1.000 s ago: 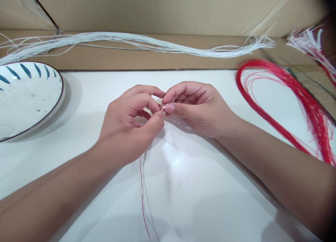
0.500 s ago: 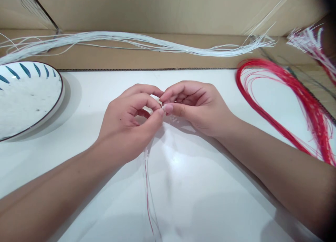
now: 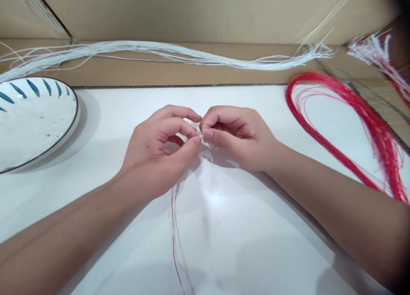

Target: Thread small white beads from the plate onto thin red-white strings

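Between pinched fingertips (image 3: 194, 143), small white piece (image 3: 201, 138)

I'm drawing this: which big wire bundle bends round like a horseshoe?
The red wire bundle on the white tabletop. The white bundle stretches along the cardboard; the white-tipped bundle at far right shows no such bend.

The plate (image 3: 32, 128) appears to be ceramic, with a glossy glaze. The tabletop (image 3: 256, 243) is smooth and reflects light softly. The cardboard (image 3: 192, 75) has a matt paper surface, and its cut edge is rough. The white wires (image 3: 153, 49), red wires (image 3: 384, 137) and thin red wire (image 3: 173, 231) have smooth, plastic-looking coatings.
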Available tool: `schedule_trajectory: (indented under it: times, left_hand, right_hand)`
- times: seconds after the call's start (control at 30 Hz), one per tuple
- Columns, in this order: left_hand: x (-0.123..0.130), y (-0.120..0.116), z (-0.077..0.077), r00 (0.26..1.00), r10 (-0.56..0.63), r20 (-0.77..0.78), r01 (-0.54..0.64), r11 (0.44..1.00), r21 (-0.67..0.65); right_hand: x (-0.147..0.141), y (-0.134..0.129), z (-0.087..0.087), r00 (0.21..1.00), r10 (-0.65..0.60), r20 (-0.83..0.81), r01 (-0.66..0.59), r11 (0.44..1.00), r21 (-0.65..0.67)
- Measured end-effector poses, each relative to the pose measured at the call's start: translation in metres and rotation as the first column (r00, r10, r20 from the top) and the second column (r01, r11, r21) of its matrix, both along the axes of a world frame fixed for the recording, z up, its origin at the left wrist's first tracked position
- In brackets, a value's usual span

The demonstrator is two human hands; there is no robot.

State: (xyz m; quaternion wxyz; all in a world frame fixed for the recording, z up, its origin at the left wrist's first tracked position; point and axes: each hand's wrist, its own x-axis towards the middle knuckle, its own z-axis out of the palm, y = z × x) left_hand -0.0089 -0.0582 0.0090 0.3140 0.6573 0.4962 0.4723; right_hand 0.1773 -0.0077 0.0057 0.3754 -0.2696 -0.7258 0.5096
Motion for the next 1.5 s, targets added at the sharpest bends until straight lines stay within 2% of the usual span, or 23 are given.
schedule_trajectory:
  times: [0.2,0.33,0.5,0.63,0.7,0.77,0.87,0.93,1.03,1.17,1.3,1.4,1.47,1.5]
  left_hand:
    - [0.001,0.002,0.003,0.989,-0.075,0.129,0.087,0.992,-0.088]
    - [0.002,0.001,0.002,0.976,-0.090,0.200,0.127,0.975,-0.182]
    - [0.000,0.001,-0.001,0.963,-0.160,0.217,0.194,0.970,-0.144]
    - [0.000,0.002,-0.001,0.985,-0.088,0.149,0.101,0.991,-0.087]
    - [0.000,0.001,-0.001,0.994,-0.037,0.101,0.042,0.998,-0.048]
    - [0.000,0.001,-0.002,0.997,0.015,0.072,-0.013,0.999,-0.030]
    - [-0.001,0.001,-0.002,0.997,0.053,0.061,-0.052,0.999,-0.017]
    - [0.000,0.001,-0.002,0.996,0.061,0.066,-0.060,0.998,-0.023]
    - [0.001,0.000,-0.001,0.995,0.065,0.070,-0.063,0.997,-0.041]
    - [0.002,-0.001,0.000,0.995,0.072,0.064,-0.068,0.996,-0.061]
    - [0.002,-0.001,0.001,0.996,0.068,0.062,-0.064,0.996,-0.063]
    - [0.002,-0.001,0.002,0.996,0.070,0.059,-0.066,0.995,-0.073]
    - [0.002,-0.001,0.003,0.994,0.087,0.060,-0.083,0.994,-0.071]
    - [0.002,-0.001,0.003,0.994,0.094,0.061,-0.090,0.994,-0.069]
  right_hand:
    - [0.000,-0.001,-0.004,0.996,0.071,-0.053,-0.074,0.996,-0.047]
    - [-0.001,0.001,-0.005,0.993,0.053,-0.107,-0.053,0.999,0.004]
    - [-0.001,0.002,-0.002,0.996,-0.066,-0.053,0.067,0.997,0.022]
    - [0.000,0.004,-0.002,0.999,-0.018,-0.035,0.018,1.000,0.004]
    - [0.003,0.008,-0.003,1.000,-0.017,0.016,0.017,1.000,0.008]
    - [0.007,0.013,-0.002,0.987,-0.067,0.147,0.062,0.997,0.035]
    - [0.012,0.019,0.002,0.904,-0.169,0.393,0.122,0.982,0.143]
    - [0.014,0.020,0.005,0.851,-0.191,0.489,0.082,0.968,0.235]
    - [0.013,0.018,0.005,0.827,-0.181,0.532,-0.009,0.942,0.335]
    - [0.013,0.017,0.002,0.830,-0.179,0.529,-0.040,0.926,0.375]
    - [0.013,0.018,0.000,0.840,-0.162,0.518,-0.053,0.925,0.376]
    - [0.012,0.016,0.000,0.881,-0.139,0.452,-0.029,0.938,0.346]
    - [0.010,0.014,0.000,0.936,-0.106,0.336,0.031,0.975,0.221]
    - [0.009,0.013,0.000,0.963,-0.092,0.254,0.067,0.992,0.105]
